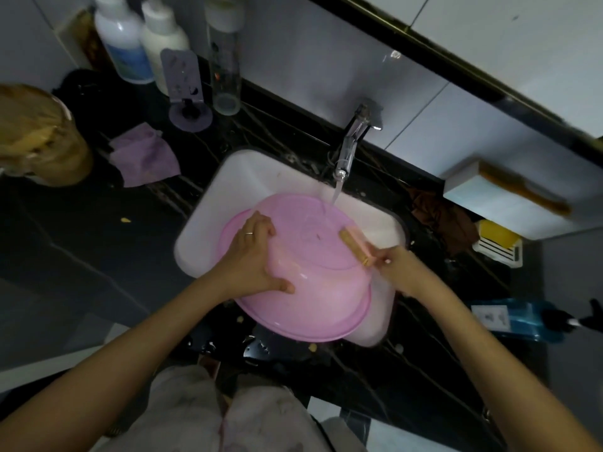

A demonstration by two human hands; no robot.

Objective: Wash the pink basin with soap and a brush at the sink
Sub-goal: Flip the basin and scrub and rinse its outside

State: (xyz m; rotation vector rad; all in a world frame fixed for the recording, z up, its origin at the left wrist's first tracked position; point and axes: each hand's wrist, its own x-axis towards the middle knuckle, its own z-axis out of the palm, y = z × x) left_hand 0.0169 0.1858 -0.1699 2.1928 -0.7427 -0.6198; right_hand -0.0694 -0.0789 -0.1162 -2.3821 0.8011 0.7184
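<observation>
On the dark marble counter (81,230) at far left stands a tan jar (42,135), with a crumpled purple cloth (143,154) just beside it and two white bottles (124,37) and a clear bottle (225,60) against the tiled wall behind. The white sink (228,177) sits in the middle, and the pink basin (310,308) lies over it, tipped with its underside facing up and its near rim reaching past the sink's front edge. The left hand (251,256) lies spread against the basin's outer wall, thumb splayed wide toward the rim. Water (336,190) runs from the chrome faucet (349,148) onto the basin's base. The right hand (394,265) pinches the end of a wooden-handled brush (354,246), which lies on the basin's right side. Further right are a brown rag (440,220), a yellow soap bar (497,234) on a white rack, and a blue bottle (518,318).
</observation>
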